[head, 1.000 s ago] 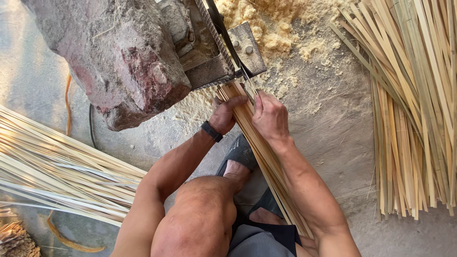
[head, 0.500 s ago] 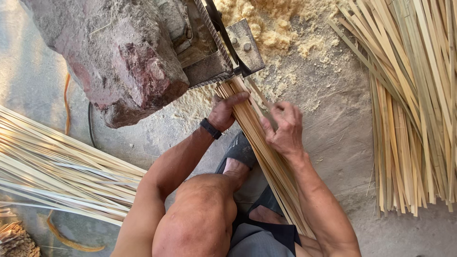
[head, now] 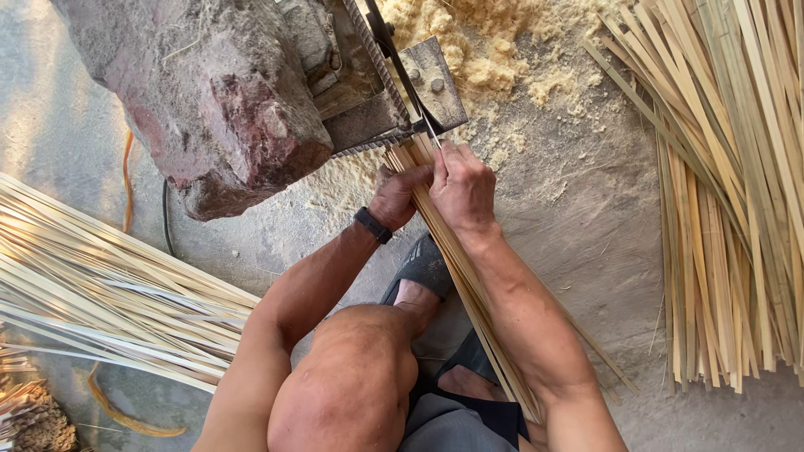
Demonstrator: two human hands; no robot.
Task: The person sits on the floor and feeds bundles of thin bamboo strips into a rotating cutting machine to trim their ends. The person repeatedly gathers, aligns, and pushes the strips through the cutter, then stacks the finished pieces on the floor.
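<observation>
A bundle of thin bamboo strips (head: 452, 251) runs from my lap up to a metal cutting fixture (head: 402, 92) fixed beside a big rock. My left hand (head: 398, 194), with a black band on its wrist, grips the bundle's upper end from the left. My right hand (head: 462, 188) lies over the same strips from the right, fingers curled on them just below the blade. Both hands touch each other at the fixture's mouth. My bare knee (head: 352, 385) and a dark sandal (head: 423, 268) are below.
A large reddish-grey rock (head: 209, 92) fills the upper left. Sawdust (head: 502, 59) lies heaped behind the fixture. A pile of pale split strips (head: 109, 285) lies at left, and a stack of greenish bamboo slats (head: 729, 184) at right. An orange cord (head: 127, 176) and a black cable cross the concrete floor.
My right hand slid down the bundle half a second ago and has now come back up to the blade beside my left hand. The left hand stayed near the fixture.
</observation>
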